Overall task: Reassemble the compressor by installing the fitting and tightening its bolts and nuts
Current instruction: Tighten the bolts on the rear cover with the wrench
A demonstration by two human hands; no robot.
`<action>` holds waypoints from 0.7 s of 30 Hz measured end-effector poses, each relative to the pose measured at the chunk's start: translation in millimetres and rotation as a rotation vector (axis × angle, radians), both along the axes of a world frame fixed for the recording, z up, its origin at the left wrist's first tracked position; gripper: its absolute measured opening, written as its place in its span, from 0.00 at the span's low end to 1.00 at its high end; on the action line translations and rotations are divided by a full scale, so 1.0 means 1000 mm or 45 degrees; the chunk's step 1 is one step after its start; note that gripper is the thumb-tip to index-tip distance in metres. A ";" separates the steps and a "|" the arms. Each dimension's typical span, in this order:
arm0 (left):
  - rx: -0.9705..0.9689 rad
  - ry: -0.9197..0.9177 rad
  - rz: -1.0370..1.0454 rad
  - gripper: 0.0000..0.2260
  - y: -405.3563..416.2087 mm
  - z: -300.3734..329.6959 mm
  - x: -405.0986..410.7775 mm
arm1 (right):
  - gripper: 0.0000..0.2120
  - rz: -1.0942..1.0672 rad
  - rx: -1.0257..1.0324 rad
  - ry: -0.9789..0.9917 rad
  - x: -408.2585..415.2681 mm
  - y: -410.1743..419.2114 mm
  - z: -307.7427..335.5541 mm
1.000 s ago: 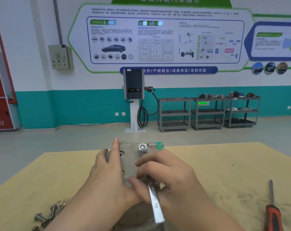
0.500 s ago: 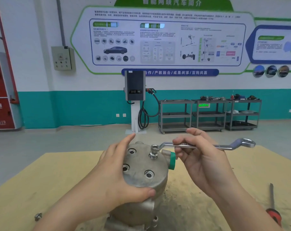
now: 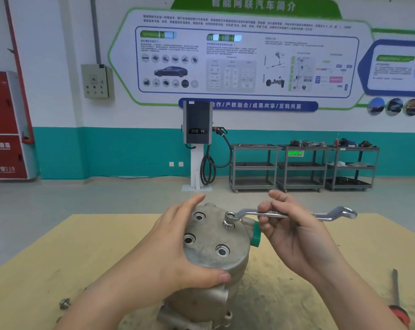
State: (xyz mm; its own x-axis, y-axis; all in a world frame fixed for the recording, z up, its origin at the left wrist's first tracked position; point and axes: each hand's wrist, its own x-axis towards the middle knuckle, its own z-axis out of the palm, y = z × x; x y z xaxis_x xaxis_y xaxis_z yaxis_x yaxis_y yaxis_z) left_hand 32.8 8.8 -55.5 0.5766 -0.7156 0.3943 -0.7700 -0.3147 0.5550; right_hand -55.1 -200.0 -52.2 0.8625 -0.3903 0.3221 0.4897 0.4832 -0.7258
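Standing on the counter (image 3: 58,246), the compressor (image 3: 216,236) was gripped by the left hand (image 3: 175,256); right hand (image 3: 289,232) fingers pinched the wrench (image 3: 280,213), which lay level, ring end seated on the bolt (image 3: 229,220) to their left.

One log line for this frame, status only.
left hand steadies compressor | right hand holds wrench | ring end on bolt
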 end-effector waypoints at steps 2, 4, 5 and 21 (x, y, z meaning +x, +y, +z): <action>0.018 0.004 0.044 0.49 0.003 0.001 0.001 | 0.14 0.001 0.001 0.022 -0.001 -0.001 -0.001; 0.045 -0.038 0.159 0.56 0.007 0.001 -0.001 | 0.13 -0.038 0.012 0.011 -0.006 0.002 -0.004; 0.043 -0.036 0.223 0.60 0.009 -0.002 -0.003 | 0.12 -0.080 0.007 -0.016 -0.008 0.003 -0.008; -0.719 0.386 0.314 0.59 -0.019 -0.094 -0.038 | 0.22 -1.019 -2.319 -0.098 -0.038 0.062 -0.004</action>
